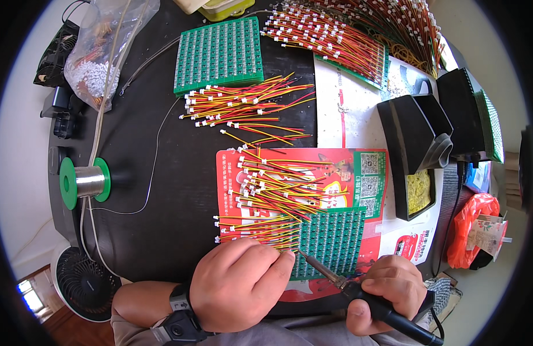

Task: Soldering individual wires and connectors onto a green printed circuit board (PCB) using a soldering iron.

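Note:
My right hand is wrapped round a black-handled soldering iron. The iron's tip meets the left edge of a green circuit board panel. At that same edge my left hand is closed, its fingertips pinching a thin connector wire; the hand itself hides most of that wire. Above my left knuckles, a row of red and yellow wires with white plugs runs to the board's left side. A loose heap of similar wires lies just beyond, on a red printed sheet.
A solder spool stands at left, its thin strand trailing over the black table. Farther back are stacked green panels, more wires and a wired panel bundle. On the right stand a black iron holder with yellow sponge and an orange bag.

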Tool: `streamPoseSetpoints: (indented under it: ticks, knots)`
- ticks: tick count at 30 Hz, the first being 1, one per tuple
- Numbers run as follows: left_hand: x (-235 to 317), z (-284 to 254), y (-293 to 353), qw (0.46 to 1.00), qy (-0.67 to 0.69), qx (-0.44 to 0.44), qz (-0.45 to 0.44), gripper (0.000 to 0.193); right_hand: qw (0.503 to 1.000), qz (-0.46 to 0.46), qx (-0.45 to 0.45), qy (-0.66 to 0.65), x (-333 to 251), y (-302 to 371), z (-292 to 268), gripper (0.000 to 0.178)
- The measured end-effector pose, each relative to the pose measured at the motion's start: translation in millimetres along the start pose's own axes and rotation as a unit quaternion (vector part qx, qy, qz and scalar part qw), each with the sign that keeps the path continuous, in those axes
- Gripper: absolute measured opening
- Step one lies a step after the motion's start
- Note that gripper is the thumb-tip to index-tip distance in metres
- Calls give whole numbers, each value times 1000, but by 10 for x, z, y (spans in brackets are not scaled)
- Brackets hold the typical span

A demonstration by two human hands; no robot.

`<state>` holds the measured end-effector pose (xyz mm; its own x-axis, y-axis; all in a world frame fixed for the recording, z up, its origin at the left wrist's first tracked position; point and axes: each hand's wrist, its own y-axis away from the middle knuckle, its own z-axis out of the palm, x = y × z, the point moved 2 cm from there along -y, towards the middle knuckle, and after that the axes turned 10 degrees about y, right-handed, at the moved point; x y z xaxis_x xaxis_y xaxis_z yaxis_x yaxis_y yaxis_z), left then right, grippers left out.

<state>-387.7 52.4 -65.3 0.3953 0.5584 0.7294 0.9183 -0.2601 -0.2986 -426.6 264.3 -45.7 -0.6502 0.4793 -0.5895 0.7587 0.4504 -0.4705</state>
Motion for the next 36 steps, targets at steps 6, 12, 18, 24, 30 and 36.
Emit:
streamPoseSetpoints:
  ticks: [6, 12, 18, 24, 30, 36]
  knots:
    - [2, 6, 1, 1000, -4, 1, -2, 27, 1000, -3, 6, -24, 31, 39, -44, 29]
    - [15, 13, 6, 1000, -4, 7, -6, 27, 1000, -1, 1, -20, 21, 26, -39, 29]
    - [37, -1, -4, 1000, -1, 31, -3, 26, 1000, 0, 4, -14, 13, 22, -32, 28]
    - [63, 21, 26, 1000, -1, 22, -12, 25, 1000, 3, -2, -15, 8, 11, -28, 27]
    - [47, 35, 29, 1000, -1, 26, -16, 23, 1000, 2, -3, -13, 7, 6, -16, 26]
    - [41, 42, 45, 999, -15, 25, -16, 15, 1000, -3, -2, -13, 5, -3, -9, 26]
